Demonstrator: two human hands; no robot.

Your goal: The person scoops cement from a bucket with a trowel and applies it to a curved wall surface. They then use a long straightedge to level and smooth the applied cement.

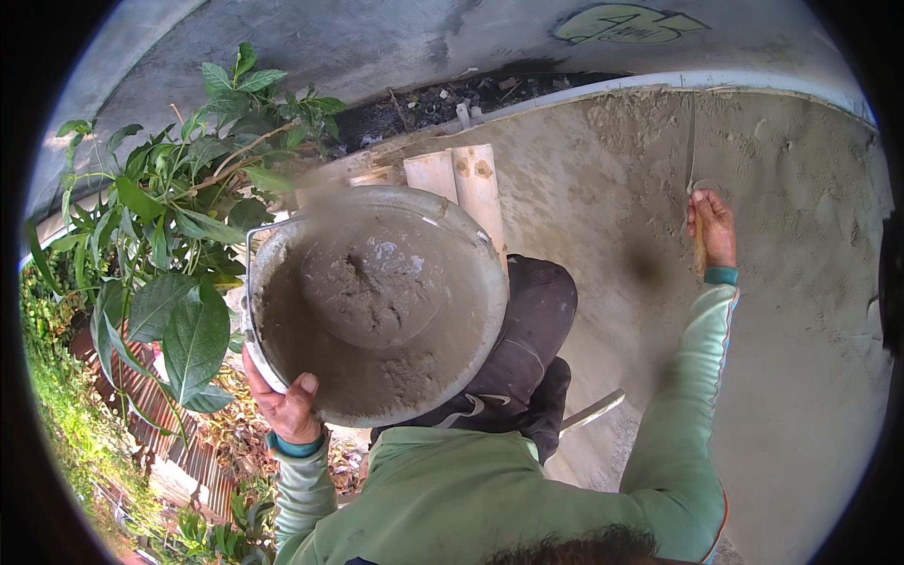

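Observation:
My left hand [290,407] grips the lower left rim of a round bucket [498,311], its thumb over the edge. The bucket is tilted, so its inside faces me. Wet grey mortar [372,292] coats its walls and bottom. Out to the right, my right hand [718,226] is closed around the wooden handle of a trowel [691,146]. Its thin blade points away from me and is seen nearly edge-on. The blade lies over or against a wide layer of grey mortar [782,282]; whether it touches I cannot tell.
A leafy plant [188,330] crowds the left side. Wooden boards [480,184] lie just beyond the bucket. A grey wall [395,42] with a painted mark rises at the back, behind a pale curved edge [659,83] and a dark strip of debris. Another flat strip [593,411] lies near my legs.

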